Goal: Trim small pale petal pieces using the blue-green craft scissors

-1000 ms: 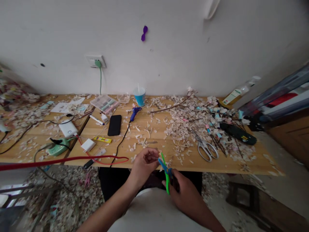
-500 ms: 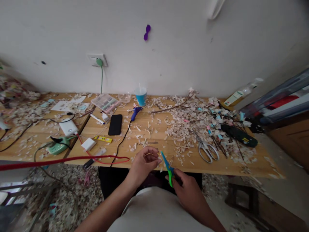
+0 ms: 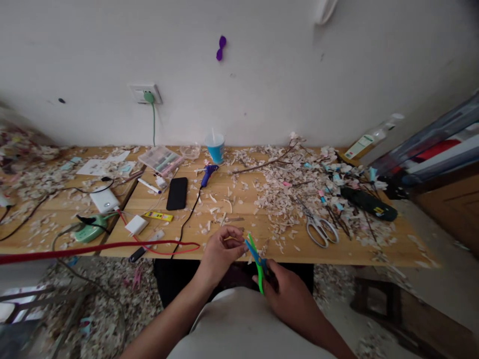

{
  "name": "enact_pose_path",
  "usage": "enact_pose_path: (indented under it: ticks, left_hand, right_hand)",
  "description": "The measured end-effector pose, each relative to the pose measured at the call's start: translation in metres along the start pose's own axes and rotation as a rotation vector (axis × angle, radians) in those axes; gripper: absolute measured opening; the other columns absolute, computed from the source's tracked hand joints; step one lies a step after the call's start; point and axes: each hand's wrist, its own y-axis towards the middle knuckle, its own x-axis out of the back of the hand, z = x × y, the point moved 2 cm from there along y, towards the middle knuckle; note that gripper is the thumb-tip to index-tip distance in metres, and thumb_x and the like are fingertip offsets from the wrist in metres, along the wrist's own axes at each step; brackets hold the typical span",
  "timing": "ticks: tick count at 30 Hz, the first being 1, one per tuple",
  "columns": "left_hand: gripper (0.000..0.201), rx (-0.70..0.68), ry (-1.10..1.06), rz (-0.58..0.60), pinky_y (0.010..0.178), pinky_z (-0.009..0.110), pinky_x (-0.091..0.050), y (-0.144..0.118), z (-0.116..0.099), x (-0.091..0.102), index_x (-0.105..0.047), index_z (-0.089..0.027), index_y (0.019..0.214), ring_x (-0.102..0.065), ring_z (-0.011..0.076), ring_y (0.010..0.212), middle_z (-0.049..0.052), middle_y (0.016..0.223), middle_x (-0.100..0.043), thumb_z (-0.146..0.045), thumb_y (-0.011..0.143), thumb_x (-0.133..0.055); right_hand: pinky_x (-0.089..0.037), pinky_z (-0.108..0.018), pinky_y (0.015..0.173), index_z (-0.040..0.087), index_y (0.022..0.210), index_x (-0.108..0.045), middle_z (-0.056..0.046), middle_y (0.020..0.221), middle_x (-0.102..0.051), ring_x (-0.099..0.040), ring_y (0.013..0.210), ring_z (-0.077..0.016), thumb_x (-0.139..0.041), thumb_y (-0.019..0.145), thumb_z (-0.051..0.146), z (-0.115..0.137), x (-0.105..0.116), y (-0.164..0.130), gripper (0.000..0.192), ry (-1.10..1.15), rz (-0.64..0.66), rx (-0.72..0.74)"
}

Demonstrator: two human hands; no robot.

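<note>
My right hand (image 3: pixel 286 286) grips a small pair of blue and green scissors (image 3: pixel 258 262) by the handles. Their blades are parted and point up and away, close to the fingertips of my left hand (image 3: pixel 226 249). The left thumb and fingers are pinched together at the table's front edge, and whatever they hold is too small to make out. Pale dried petals or shavings (image 3: pixel 279 219) lie scattered on the wooden table (image 3: pixel 224 254) around both hands.
Larger scissors (image 3: pixel 322 230) lie to the right, beside flowering twigs (image 3: pixel 329 174) and a dark green tool (image 3: pixel 368 203). A blue glue gun (image 3: pixel 208 174), a black phone (image 3: pixel 177 193) and a blue cup (image 3: pixel 215 149) stand or lie farther back. A red cord (image 3: pixel 149 243) crosses the front left.
The blue and green scissors have opened, their blades spreading apart beside the left fingertips. My left hand keeps its pinch in nearly the same place. The view has shifted slightly.
</note>
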Motion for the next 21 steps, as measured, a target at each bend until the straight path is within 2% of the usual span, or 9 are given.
enact_pose_path:
  ticks: [8,15,21]
  left_hand:
    - [0.038,-0.013,-0.024,-0.025,0.066,0.022,-0.05,0.003,0.006,0.0,-0.061,-0.016,0.08,-0.062,0.0102,0.066,-0.002,0.072,-0.064,-0.018,0.052,-0.088]
    - [0.032,-0.01,-0.158,-0.053,0.067,0.021,-0.05,0.004,0.009,-0.004,-0.062,-0.015,0.074,-0.063,0.0105,0.067,0.0,0.071,-0.069,-0.016,0.054,-0.087]
    - [0.034,0.015,-0.217,-0.06,0.066,0.022,-0.051,0.003,0.02,-0.008,-0.062,-0.014,0.076,-0.063,0.0115,0.068,0.001,0.073,-0.07,-0.017,0.053,-0.087]
  right_hand:
    - [-0.038,-0.029,0.07,0.022,0.089,-0.057,-0.006,0.084,-0.069,-0.064,0.084,-0.0232,-0.047,0.088,0.034,-0.007,-0.003,0.0,0.016,-0.006,-0.047,-0.039]
    - [-0.036,-0.027,0.064,0.023,0.092,-0.055,-0.002,0.081,-0.065,-0.059,0.071,-0.0187,-0.053,0.085,0.04,-0.004,-0.002,-0.004,0.019,0.065,-0.03,-0.035]
    - [-0.034,-0.027,0.064,0.023,0.089,-0.054,-0.002,0.08,-0.065,-0.058,0.071,-0.0185,-0.052,0.085,0.039,-0.004,-0.001,-0.004,0.017,0.065,-0.039,-0.031]
